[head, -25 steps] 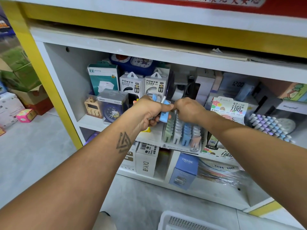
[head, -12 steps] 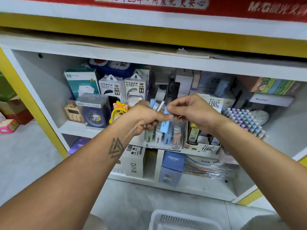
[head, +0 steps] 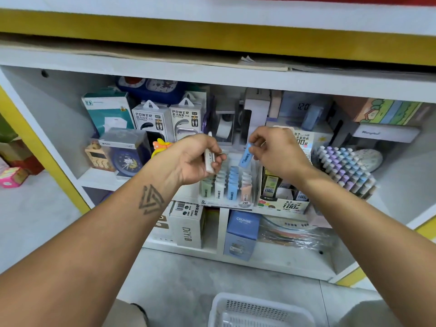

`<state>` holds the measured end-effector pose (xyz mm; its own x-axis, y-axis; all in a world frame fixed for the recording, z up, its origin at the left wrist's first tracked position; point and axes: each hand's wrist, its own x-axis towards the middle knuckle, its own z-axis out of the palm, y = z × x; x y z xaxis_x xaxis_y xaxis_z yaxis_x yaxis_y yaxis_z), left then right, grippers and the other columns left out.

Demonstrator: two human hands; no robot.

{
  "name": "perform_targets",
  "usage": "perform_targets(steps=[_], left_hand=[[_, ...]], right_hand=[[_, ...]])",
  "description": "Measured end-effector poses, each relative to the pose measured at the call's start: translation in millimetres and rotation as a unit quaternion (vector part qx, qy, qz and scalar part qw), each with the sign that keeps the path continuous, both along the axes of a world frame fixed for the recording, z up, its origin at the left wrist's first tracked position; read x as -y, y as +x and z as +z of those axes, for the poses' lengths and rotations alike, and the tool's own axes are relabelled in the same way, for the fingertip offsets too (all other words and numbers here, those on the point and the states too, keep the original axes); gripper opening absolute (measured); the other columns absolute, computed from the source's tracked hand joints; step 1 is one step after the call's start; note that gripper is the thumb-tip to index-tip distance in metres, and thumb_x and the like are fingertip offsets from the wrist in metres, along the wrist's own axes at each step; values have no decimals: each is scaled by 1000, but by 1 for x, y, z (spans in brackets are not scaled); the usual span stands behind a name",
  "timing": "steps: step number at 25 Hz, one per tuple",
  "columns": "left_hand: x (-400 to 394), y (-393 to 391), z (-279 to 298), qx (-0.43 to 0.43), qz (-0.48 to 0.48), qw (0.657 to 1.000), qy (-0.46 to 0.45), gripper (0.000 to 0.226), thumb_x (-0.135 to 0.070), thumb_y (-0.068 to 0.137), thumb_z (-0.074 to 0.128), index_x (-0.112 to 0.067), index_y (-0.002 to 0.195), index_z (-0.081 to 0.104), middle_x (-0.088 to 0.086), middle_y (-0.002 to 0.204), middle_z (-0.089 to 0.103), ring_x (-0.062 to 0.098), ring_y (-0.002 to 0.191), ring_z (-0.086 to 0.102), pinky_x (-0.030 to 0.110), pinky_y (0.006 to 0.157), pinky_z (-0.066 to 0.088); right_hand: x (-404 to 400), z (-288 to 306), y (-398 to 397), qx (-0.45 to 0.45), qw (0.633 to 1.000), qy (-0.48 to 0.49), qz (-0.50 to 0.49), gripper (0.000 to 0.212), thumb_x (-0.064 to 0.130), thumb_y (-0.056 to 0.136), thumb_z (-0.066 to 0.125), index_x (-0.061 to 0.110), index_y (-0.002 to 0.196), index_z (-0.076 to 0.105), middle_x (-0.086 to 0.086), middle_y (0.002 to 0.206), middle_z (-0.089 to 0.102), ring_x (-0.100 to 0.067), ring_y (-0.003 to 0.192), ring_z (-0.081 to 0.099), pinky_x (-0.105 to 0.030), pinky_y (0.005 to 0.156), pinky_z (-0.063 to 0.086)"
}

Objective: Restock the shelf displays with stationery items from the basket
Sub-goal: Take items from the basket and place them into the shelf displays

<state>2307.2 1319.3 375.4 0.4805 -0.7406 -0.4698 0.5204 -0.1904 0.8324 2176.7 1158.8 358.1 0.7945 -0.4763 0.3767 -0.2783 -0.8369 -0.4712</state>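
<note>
My left hand (head: 197, 159) is closed around a slim white lead case (head: 209, 156), held upright in front of the shelf. To its right, my right hand (head: 276, 149) pinches a blue lead case (head: 245, 155) by its top end, tilted above the display rack (head: 226, 185). The rack holds rows of green, white, blue and pink cases at the front of the middle shelf. A white basket (head: 259, 310) sits on the floor below, at the frame's bottom edge.
Power bank boxes (head: 165, 119), a blue clock box (head: 126, 154) and a teal box (head: 107, 112) stand left of the rack. A lead refill box (head: 283, 201) and a pastel pen stand (head: 346, 171) are to its right. White and blue boxes (head: 241, 234) fill the shelf below.
My hands have come apart. The right hand now holds the blue case alone above the rack, while the left keeps the white case. The view has shifted slightly right and down.
</note>
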Motion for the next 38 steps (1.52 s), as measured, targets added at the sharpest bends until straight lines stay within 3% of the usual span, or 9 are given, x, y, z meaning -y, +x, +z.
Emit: perform_targets(steps=[4,13,19,24,27,30,34,36,38], left_hand=[[1,-3,-1,-24,-20,999,-15,11,5,99,44,8,106,51,21,86,62,22,70,63,29,55,60],[-6,4,-2,9,-19,1000,8,13,0,101,47,5,96,58,17,70,72,22,59,70,28,51,59],[-6,1,-2,10,-24,1000,-2,9,1,99,49,3,104,56,20,85,71,27,73,70,31,55,61],[-6,0,-3,17,-19,1000,-6,7,2,98,52,1,99,59,20,85,67,28,76,68,29,52,60],[-4,-1,-3,34,-43,998,8,7,-2,98,54,0,97,61,16,79,69,22,66,68,22,45,53],[-5,-3,0,16,-79,997,-9,8,-5,96,55,-2,98,62,12,81,69,17,62,68,19,43,49],[-2,-4,1,-19,-82,996,-36,17,-5,98,52,2,109,63,15,86,71,17,66,70,17,49,52],[1,-4,0,-26,-50,998,-16,22,-8,101,49,2,117,59,20,91,68,18,65,69,18,48,53],[3,-3,-1,-14,-21,1000,7,14,-10,102,46,-2,106,57,20,92,64,17,60,64,19,48,50]], right_hand=[[-10,-8,12,-36,997,-70,11,8,17,91,67,21,97,68,1,88,70,-24,86,65,-42,80,56],[-13,-21,27,-107,989,-96,35,6,13,91,67,15,96,67,-6,91,71,-28,84,65,-42,75,56],[-15,-19,25,-137,976,-170,17,11,6,88,62,17,86,64,-6,82,67,-32,76,62,-41,68,54],[-19,-19,28,-236,951,-199,27,27,9,94,54,19,115,68,-10,110,68,-29,96,64,-37,75,54],[-15,-4,28,-98,993,29,54,42,1,96,58,20,133,62,-4,119,67,-19,108,64,-34,94,55],[-12,12,20,9,953,252,166,39,-5,91,66,11,127,66,-2,117,72,-11,108,68,-23,96,54],[-4,21,2,19,950,241,198,24,4,87,74,11,110,76,5,94,77,-5,90,70,-18,85,53],[5,28,-2,4,972,165,165,16,13,87,76,20,102,78,11,82,74,3,73,61,-14,72,47],[16,32,-2,-43,990,77,108,14,20,93,70,28,102,77,6,80,70,-2,62,52,-22,62,42]])
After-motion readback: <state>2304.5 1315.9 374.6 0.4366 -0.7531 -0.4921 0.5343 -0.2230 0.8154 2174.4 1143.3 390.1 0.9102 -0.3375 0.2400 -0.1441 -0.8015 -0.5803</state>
